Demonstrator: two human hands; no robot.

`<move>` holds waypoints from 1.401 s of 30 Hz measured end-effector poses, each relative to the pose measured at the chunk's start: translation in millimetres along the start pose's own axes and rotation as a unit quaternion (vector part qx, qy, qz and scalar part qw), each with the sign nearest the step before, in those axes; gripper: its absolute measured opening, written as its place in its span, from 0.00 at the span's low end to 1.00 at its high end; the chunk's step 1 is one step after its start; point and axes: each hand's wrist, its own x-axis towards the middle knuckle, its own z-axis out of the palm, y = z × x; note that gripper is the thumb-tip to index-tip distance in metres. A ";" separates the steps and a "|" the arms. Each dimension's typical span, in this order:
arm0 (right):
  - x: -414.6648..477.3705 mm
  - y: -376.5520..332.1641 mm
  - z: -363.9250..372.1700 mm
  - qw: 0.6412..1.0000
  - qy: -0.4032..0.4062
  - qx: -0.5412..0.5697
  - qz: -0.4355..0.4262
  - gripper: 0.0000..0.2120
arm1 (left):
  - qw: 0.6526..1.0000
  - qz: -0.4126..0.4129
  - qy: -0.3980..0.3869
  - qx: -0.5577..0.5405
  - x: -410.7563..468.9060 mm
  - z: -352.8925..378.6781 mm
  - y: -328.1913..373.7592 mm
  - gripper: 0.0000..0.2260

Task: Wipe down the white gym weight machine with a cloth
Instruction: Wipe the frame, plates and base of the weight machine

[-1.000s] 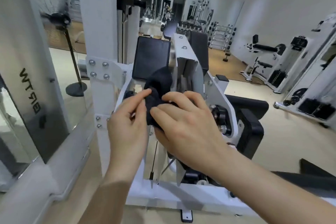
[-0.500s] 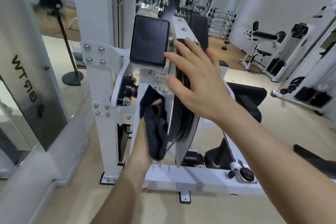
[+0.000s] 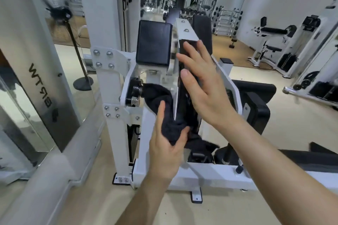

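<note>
Left hand [image 3: 165, 149] grips dark cloth [image 3: 164, 113] — right hand [image 3: 204, 87] flat on machine [image 3: 113, 133].

Place: a gym, a training hall with many machines.
Near: white weight machine [image 3: 113, 133] — bolted steel frame, black pads.
Far end: dumbbell racks [image 3: 226, 22], loaded.
Right wall: more padded machines [image 3: 270, 42].
Left: standing fan [image 3: 60, 12].

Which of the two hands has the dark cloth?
The left hand, the lower one, grips the dark cloth; the right hand is spread open higher up and holds nothing.
</note>
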 end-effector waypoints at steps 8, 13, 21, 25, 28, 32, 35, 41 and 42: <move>-75.1 6.9 12.2 0.995 -0.007 -0.084 -0.045 0.30 | 0.983 -0.125 -0.087 0.102 -31.6 -11.9 -68.0 0.36; -97.6 -3.3 11.6 0.998 0.047 -0.040 0.005 0.30 | 0.934 -0.193 -0.190 0.234 -61.3 -25.3 -63.8 0.20; -138.3 -36.5 2.4 0.935 -0.070 0.321 0.133 0.23 | 0.986 -0.009 -0.134 0.097 -26.5 -43.2 56.3 0.22; -84.6 -39.5 -22.7 0.976 0.037 0.195 0.087 0.19 | 0.975 0.034 -0.162 0.145 14.7 -40.5 84.9 0.27; -25.0 -29.6 -39.5 0.992 0.127 0.005 -0.022 0.19 | 0.978 0.067 -0.125 0.153 42.8 -44.7 90.1 0.32; 18.1 -5.2 -33.3 0.988 0.038 -0.149 0.005 0.16 | 0.985 0.050 -0.090 0.136 57.7 -32.5 78.8 0.22; -17.2 1.9 -14.0 0.976 0.073 -0.194 -0.060 0.11 | 0.992 0.054 -0.073 0.093 53.3 -24.8 68.0 0.19; -83.1 9.7 -0.9 0.972 0.088 -0.176 -0.128 0.10 | 0.993 0.057 -0.093 0.035 43.9 -27.3 53.9 0.19; -94.1 10.5 -0.2 0.972 0.070 -0.177 -0.135 0.11 | 0.993 0.057 -0.093 0.034 42.6 -27.0 53.3 0.19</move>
